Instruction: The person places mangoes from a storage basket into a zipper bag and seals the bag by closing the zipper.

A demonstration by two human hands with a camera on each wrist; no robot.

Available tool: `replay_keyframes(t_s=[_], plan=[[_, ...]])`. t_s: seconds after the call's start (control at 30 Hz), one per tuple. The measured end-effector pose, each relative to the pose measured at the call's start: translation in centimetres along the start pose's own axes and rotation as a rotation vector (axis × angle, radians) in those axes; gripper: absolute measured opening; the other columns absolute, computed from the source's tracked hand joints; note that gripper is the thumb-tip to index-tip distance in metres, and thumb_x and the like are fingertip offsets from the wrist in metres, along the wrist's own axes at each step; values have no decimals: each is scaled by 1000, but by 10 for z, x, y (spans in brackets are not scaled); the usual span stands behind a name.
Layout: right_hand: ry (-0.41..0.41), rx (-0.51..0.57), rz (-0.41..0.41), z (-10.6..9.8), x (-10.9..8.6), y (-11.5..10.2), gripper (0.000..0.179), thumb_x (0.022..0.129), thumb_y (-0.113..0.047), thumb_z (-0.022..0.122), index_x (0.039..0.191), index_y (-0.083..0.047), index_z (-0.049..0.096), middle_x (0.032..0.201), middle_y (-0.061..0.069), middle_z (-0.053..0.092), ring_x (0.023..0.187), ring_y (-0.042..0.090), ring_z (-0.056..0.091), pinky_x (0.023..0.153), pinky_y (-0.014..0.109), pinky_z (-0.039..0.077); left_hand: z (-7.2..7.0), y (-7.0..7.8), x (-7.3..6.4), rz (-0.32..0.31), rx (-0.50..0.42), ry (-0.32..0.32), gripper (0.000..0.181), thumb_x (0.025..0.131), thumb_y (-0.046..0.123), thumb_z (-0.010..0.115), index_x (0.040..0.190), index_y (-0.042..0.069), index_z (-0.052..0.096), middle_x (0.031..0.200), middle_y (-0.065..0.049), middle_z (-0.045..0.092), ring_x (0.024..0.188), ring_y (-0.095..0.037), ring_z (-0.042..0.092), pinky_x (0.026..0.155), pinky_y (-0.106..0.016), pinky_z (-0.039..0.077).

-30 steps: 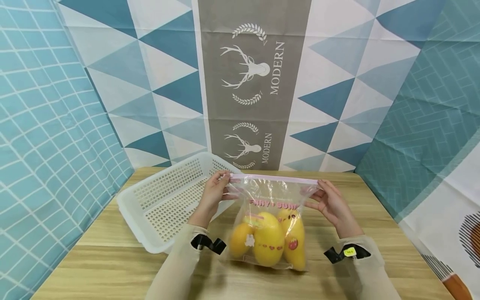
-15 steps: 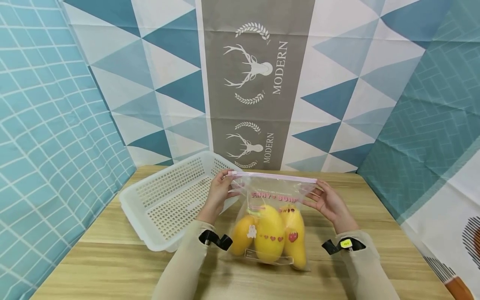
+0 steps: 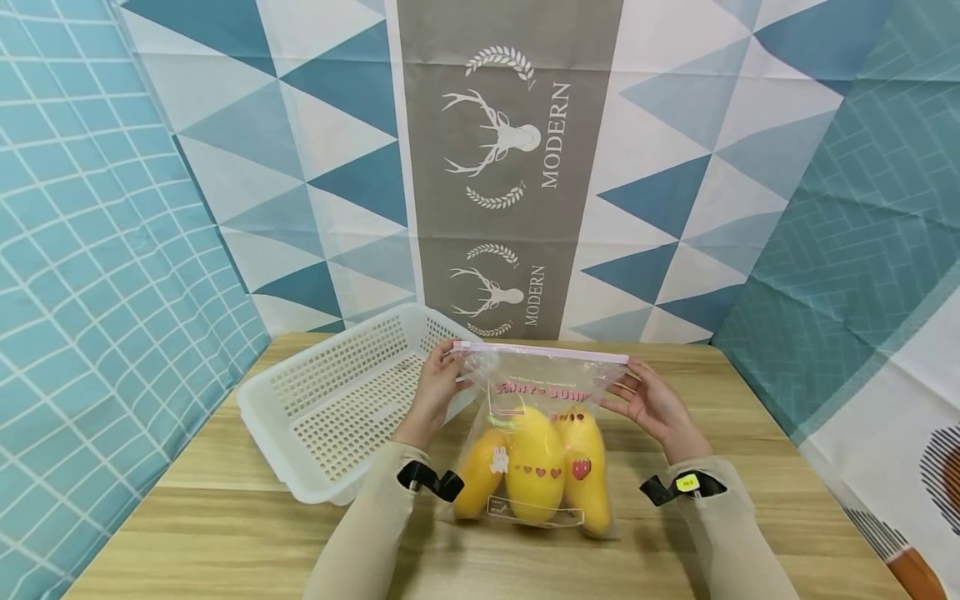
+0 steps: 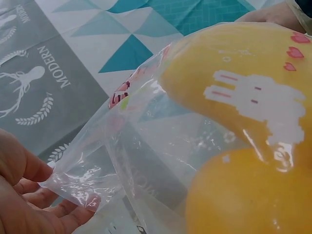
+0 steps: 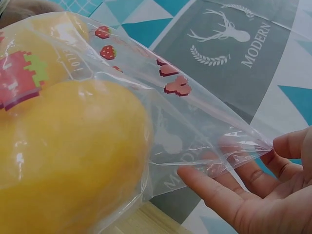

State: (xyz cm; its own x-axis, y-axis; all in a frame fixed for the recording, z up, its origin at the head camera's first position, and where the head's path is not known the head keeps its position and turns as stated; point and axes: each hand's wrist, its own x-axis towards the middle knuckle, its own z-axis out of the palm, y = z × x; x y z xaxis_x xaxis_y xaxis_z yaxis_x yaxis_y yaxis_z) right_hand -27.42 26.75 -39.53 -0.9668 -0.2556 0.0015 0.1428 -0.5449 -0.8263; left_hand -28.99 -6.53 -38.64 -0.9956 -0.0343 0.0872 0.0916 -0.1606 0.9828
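Observation:
A clear zip bag (image 3: 551,379) with pink print stands on the table, its pink slider strip (image 3: 543,352) running across the top. Inside are yellow-orange mangoes: one in the middle (image 3: 536,471), one at the left (image 3: 480,477) and one at the right (image 3: 592,479). My left hand (image 3: 437,385) pinches the strip's left end, near the slider. At the other end, my right hand (image 3: 654,404) pinches the top corner between thumb and finger. The right wrist view shows this hand's (image 5: 253,190) other fingers spread behind the film. In the left wrist view a bag corner crosses the fingers (image 4: 63,214).
A white perforated plastic basket (image 3: 288,450) sits behind and left of the bag, partly behind the left forearm. The wooden table (image 3: 187,533) ends at a patterned cloth backdrop (image 3: 502,275), with blue checked cloth (image 3: 90,275) along the left side.
Both hands keep their hold and have lifted the strip slightly. The bag's front has turned flatter toward me, with its print easier to read, and the slider at the left end now shows.

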Motion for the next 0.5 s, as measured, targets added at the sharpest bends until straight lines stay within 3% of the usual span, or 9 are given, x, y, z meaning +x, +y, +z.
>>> replay_keyframes(t_s=[0.33,0.5], plan=[[6,-97,9,-1,0,-2,28,110,-28,34,110,-17,60,107,3,67,101,21,67,83,45,56,0,1,1,-5,-3,16,46,102,1,43,147,-3,35,128,-21,55,92,-14,57,83,-34,52],[16,-134,13,-1,-1,-2,28,110,-28,33,111,-17,59,110,3,65,102,21,66,83,45,57,-1,1,1,11,26,25,46,101,1,44,147,-3,34,131,-22,50,101,-20,56,90,-42,50]])
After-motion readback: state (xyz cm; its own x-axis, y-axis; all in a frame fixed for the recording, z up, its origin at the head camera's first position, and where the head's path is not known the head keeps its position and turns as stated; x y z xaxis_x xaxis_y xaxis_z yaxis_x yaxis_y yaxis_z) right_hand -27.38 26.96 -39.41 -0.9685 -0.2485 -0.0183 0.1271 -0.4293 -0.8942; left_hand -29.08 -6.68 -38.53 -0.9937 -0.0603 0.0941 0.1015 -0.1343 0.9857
